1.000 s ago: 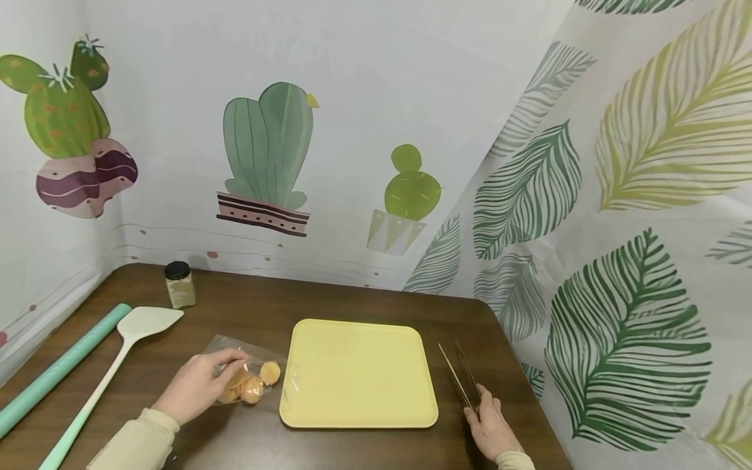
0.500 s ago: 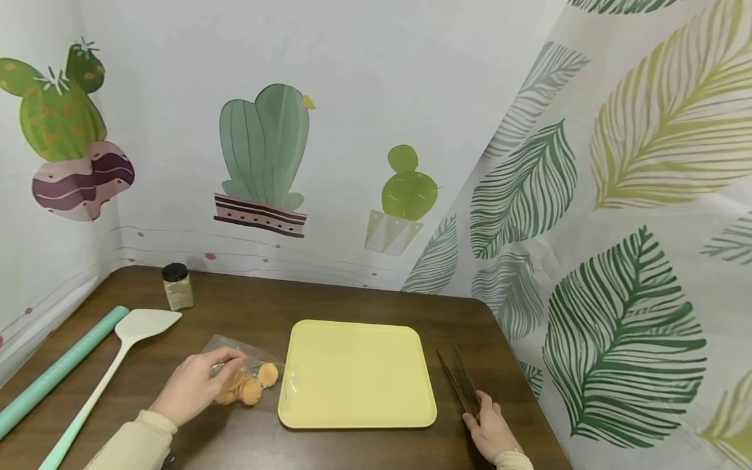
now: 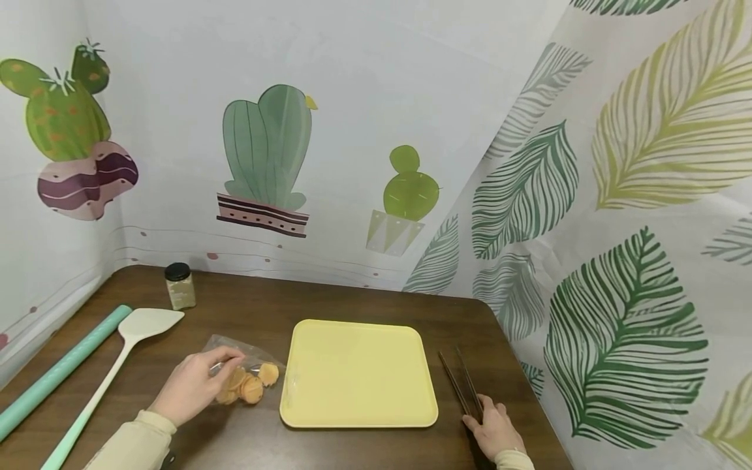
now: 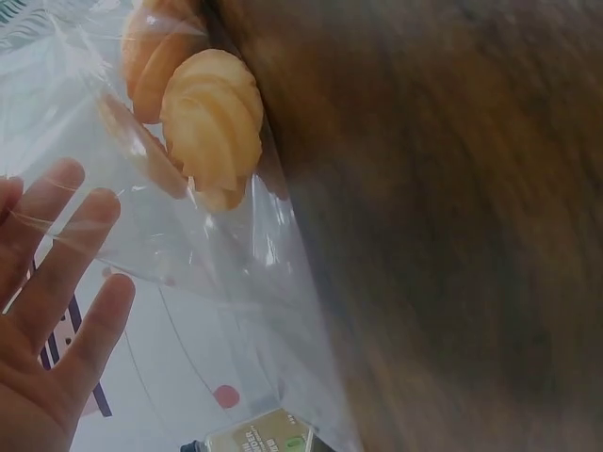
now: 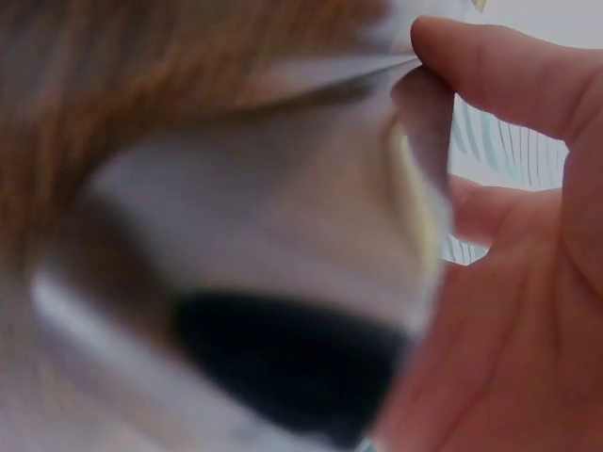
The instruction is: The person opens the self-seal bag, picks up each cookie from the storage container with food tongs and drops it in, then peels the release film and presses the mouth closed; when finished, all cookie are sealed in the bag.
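Observation:
In the head view my left hand (image 3: 189, 385) pinches the upper edge of a clear plastic bag (image 3: 249, 352) between thumb and forefinger. Several round, ridged cookies (image 3: 252, 390) lie inside the bag; the left wrist view shows their swirled tops, such as one cookie (image 4: 213, 122) close behind the film, and my other fingers (image 4: 85, 231) spread loosely. At the right of the table my right hand (image 3: 497, 431) grips metal tongs (image 3: 464, 382), whose two arms stand apart and point away from me. Close up, the shiny tongs (image 5: 254, 217) are blurred under my thumb.
Between my hands lies a yellow tray (image 3: 360, 375) on the brown table (image 3: 247, 297). To the left are a pale green spatula (image 3: 106, 378) and a green tube (image 3: 61, 372). A black-lidded jar (image 3: 180, 287) stands at the back left, near the patterned wall cloth.
My right hand and the tongs have shifted slightly, the tips coming a little nearer to me. The left hand keeps its hold on the bag almost unmoved.

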The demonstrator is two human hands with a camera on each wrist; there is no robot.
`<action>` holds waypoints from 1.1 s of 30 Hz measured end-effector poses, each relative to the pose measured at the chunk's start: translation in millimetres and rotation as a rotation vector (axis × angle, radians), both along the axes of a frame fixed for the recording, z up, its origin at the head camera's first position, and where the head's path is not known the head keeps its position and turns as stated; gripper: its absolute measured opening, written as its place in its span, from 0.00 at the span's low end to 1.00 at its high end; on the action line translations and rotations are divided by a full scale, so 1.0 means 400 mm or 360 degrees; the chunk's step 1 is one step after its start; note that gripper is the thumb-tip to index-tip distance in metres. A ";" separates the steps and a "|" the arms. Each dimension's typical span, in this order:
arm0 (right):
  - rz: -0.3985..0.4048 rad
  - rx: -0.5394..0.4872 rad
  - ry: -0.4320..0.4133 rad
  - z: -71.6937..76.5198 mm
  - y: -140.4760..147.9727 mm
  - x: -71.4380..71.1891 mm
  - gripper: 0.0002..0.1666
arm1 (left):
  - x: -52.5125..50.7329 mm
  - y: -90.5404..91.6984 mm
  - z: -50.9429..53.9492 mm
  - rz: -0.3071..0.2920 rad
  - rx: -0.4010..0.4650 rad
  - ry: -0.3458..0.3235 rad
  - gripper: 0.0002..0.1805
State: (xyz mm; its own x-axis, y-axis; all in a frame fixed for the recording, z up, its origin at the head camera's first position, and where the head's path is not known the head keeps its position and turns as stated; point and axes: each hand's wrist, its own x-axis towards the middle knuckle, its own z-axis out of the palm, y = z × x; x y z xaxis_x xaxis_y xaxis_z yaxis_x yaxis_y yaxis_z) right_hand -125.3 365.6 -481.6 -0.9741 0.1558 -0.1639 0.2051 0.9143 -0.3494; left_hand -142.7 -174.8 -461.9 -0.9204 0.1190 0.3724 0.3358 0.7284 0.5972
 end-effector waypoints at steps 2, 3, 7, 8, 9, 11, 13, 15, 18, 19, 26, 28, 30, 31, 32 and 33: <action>0.0003 -0.0002 -0.0001 -0.001 0.001 -0.001 0.40 | 0.001 -0.002 0.000 0.0005 0.0005 0.0002 0.06; 0.0004 -0.0001 -0.0002 -0.001 0.001 -0.001 0.40 | 0.001 -0.003 0.000 0.0004 0.0011 0.0004 0.06; -0.0014 0.0003 -0.0027 0.001 0.002 -0.001 0.40 | -0.001 -0.005 -0.002 0.0008 0.0026 0.0012 0.06; -0.0019 0.0005 -0.0033 0.002 0.002 -0.001 0.41 | -0.001 -0.005 -0.002 0.0005 0.0027 0.0013 0.06; -0.0027 0.0007 -0.0037 0.003 0.001 -0.001 0.41 | -0.001 -0.006 -0.003 0.0008 0.0024 0.0016 0.05; -0.0033 0.0009 -0.0024 0.006 -0.002 -0.001 0.42 | -0.001 -0.006 -0.002 0.0018 0.0013 0.0026 0.05; -0.0035 0.0007 0.0007 0.010 -0.005 -0.002 0.43 | 0.000 -0.006 0.000 0.0033 0.0002 0.0039 0.05; -0.0033 0.0011 0.0060 0.012 -0.010 -0.004 0.44 | 0.000 -0.007 0.002 0.0053 -0.0009 0.0055 0.04; -0.0028 0.0023 0.0156 0.011 -0.016 -0.007 0.45 | 0.001 -0.007 0.006 0.0069 -0.0012 0.0071 0.04; -0.0024 0.0030 0.0185 0.011 -0.018 -0.007 0.45 | 0.001 -0.008 0.007 0.0072 -0.0011 0.0078 0.04; 0.0010 0.0057 0.0353 0.017 -0.040 -0.010 0.41 | 0.001 -0.008 0.010 0.0085 -0.0013 0.0127 0.04; 0.0024 0.0059 0.0369 0.021 -0.046 -0.010 0.41 | 0.001 -0.008 0.011 0.0080 -0.0002 0.0123 0.04; 0.0027 0.0053 0.0382 0.023 -0.052 -0.012 0.42 | 0.002 -0.008 0.011 0.0066 0.0014 0.0120 0.05; 0.0027 0.0052 0.0396 0.023 -0.055 -0.012 0.42 | 0.002 -0.008 0.010 0.0059 0.0020 0.0124 0.05; 0.0025 0.0050 0.0410 0.023 -0.059 -0.013 0.43 | 0.002 -0.007 0.010 0.0054 0.0025 0.0136 0.05; 0.0026 0.0043 0.0427 0.024 -0.063 -0.014 0.44 | 0.002 -0.007 0.010 0.0051 0.0025 0.0146 0.05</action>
State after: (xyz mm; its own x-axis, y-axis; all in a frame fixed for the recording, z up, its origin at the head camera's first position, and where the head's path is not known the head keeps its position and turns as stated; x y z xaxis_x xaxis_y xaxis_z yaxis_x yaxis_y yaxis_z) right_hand -131.1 340.4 -472.1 -0.9846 0.1403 0.1047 0.0933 0.9265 -0.3644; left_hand -141.8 -177.7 -457.7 -0.8856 0.0839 0.4569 0.3665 0.7304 0.5763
